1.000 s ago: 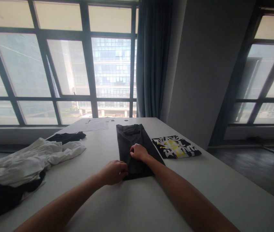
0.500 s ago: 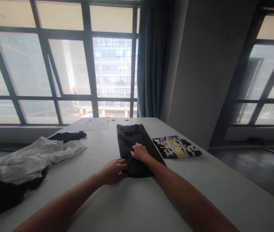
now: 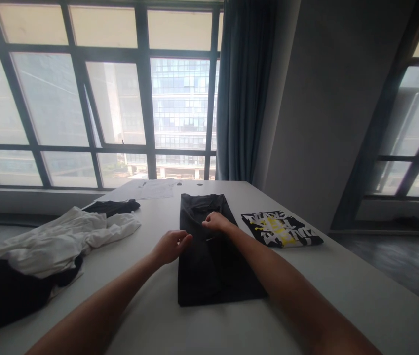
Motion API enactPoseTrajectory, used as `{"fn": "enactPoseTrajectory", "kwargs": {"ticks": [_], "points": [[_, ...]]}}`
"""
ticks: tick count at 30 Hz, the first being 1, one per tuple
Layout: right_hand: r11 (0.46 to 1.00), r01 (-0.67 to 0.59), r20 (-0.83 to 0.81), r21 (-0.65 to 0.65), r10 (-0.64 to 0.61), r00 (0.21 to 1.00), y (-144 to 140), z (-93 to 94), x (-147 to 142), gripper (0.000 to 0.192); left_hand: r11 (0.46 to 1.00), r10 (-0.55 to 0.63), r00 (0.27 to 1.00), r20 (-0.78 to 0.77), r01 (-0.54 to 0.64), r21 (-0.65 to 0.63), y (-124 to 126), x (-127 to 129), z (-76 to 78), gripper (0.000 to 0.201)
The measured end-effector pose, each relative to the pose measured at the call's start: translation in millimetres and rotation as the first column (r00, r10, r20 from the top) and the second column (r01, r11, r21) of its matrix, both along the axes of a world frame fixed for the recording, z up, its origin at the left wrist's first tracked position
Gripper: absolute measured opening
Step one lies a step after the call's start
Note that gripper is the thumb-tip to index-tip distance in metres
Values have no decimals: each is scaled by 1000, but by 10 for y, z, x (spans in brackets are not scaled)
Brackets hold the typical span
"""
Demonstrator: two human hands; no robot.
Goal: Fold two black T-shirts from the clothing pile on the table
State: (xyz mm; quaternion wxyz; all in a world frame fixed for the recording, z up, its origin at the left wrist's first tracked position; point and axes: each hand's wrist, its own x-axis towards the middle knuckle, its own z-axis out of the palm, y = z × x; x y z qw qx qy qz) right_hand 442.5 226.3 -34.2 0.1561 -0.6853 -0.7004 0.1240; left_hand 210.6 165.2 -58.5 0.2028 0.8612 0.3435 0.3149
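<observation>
A black garment (image 3: 198, 276), folded into a long narrow strip, lies flat on the white table (image 3: 150, 320). Creases run across its far part. My right hand (image 3: 217, 222) is on the upper middle of the garment, its fingers curled in against the cloth; the fingertips are partly hidden. At the garment's left edge is my left hand (image 3: 172, 245), thumb and fingers apart, with nothing visible between them. My right forearm covers part of the garment's right side. Beside it on the right lies a folded black T-shirt (image 3: 281, 228) with white and yellow lettering.
On the left lie a rumpled white garment (image 3: 57, 236), a black cloth (image 3: 5, 296) in front of it and another black piece (image 3: 115, 207) behind. Sheets of paper (image 3: 153, 189) rest at the far end. Windows and a blue curtain (image 3: 244, 98) stand beyond.
The black garment's near end now reaches closer to me, so it looks longer. My left hand has moved from its near left corner farther up the left edge. The view has shifted slightly left.
</observation>
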Motion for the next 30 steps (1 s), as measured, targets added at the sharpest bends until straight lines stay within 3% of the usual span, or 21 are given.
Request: {"fn": "enactPoseTrajectory", "kwargs": {"ticks": [3, 8, 15, 24, 28, 30], "points": [[996, 83, 32, 28, -84, 996, 344, -3, -79, 23, 983, 81, 980, -179, -50, 174, 80, -81, -112, 36], [989, 143, 41, 35, -144, 989, 826, -77, -207, 32, 989, 133, 936, -326, -102, 111, 90, -128, -226, 46], [971, 234, 4, 47, -234, 972, 1215, -246, -352, 46, 988, 138, 935, -327, -108, 109, 51, -106, -158, 46], [939, 273, 72, 209, -293, 953, 1280, -308, -373, 27, 989, 136, 938, -319, -108, 104, 67, -114, -194, 48], [941, 249, 204, 228, -296, 933, 1176, -293, -289, 33, 989, 133, 945, -300, -107, 102, 84, -112, -211, 47], [930, 210, 241, 301, -288, 927, 1126, -300, -274, 42, 989, 129, 950, -285, -103, 105, 92, -110, -218, 45]]}}
